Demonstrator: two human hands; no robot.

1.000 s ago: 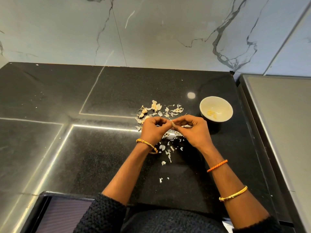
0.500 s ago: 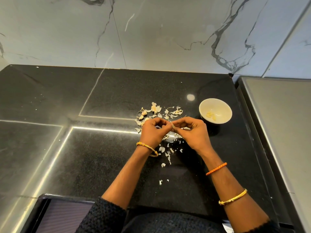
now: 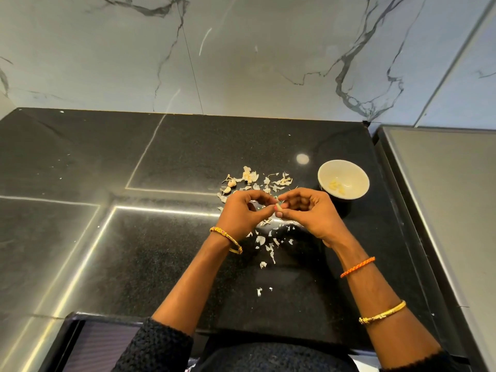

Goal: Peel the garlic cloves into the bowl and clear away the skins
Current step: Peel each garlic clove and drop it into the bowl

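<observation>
Black polished stone forms the surface [image 3: 166, 264]. Above its middle, the left hand [image 3: 243, 213] and the right hand [image 3: 308, 213] meet, the fingers [image 3: 288, 204] of both curled and pinching one small pale garlic clove [image 3: 279, 207]. Papery white garlic skins [image 3: 268, 245] lie scattered beneath and beyond the hands, with a few unpeeled cloves [image 3: 230, 187] at their far left. A white round bowl [image 3: 343, 183] holding peeled cloves sits near the surface's right edge.

From where I stand, no words, labels, brands or numbers can be read on anything here.
</observation>
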